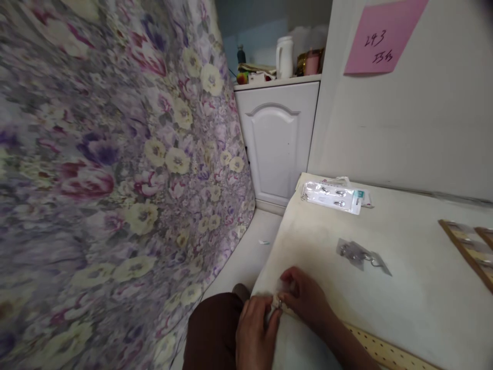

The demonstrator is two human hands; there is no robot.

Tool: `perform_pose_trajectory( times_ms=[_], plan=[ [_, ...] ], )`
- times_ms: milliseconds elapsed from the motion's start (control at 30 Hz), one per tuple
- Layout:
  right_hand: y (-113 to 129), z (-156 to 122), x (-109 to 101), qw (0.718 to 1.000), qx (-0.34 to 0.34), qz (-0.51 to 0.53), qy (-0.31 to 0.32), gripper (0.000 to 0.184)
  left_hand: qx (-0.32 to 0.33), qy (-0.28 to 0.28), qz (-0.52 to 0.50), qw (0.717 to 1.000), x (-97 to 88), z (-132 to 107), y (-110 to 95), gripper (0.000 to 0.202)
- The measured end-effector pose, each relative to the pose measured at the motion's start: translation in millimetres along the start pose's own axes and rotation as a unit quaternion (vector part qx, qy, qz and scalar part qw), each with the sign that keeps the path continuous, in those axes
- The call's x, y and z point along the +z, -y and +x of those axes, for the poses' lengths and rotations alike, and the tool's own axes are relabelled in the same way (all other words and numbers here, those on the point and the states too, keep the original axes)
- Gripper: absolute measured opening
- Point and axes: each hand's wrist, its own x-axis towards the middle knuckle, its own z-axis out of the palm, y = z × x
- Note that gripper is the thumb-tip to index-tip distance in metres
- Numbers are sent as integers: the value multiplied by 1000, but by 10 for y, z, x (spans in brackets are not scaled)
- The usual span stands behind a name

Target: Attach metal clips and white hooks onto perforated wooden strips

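At the near edge of the table, my left hand (254,331) is closed at the end of a pale perforated board (379,345), its thumb and fingers around the board's tip. My right hand (302,295) meets it there, thumb and finger pinched on a small shiny metal hook (279,303). A blurry clear patch shows by the right fingertips; I cannot tell what it is. Farther up the table lie several metal hooks on clear square backings (362,256). My right forearm covers part of the board.
A clear blister pack of hooks (332,196) lies at the table's far left corner. Brown-framed panels (468,252) are at the right. A floral curtain (127,169) hangs on the left. Behind stands a white cabinet (278,146) with a white jug (284,57) on top.
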Motion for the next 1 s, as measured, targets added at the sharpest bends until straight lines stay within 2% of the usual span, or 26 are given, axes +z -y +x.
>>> perform_pose_trajectory(
  times_ms=[233,400,533,700,833,1000],
  plan=[
    [-29,22,-18,999,-26,28,-3,29,18,-40,-8,999,-18,-21,-35,14],
    [12,-33,-147,997,-39,68,-9,21,17,-44,-3,999,-29,-28,-41,18],
    [-149,-379,-459,997,-44,-34,-48,24,16,-45,-1,999,-25,-22,-26,19],
    [-614,-1009,-835,988,-18,-137,-64,36,33,-66,8,997,12,-16,29,24],
    [-806,-1237,-921,984,-5,-155,-92,31,38,-77,9,996,14,-7,40,25],
    [-751,-1220,-904,984,3,-150,-93,26,31,-86,-9,996,-16,9,18,29]
  ],
)
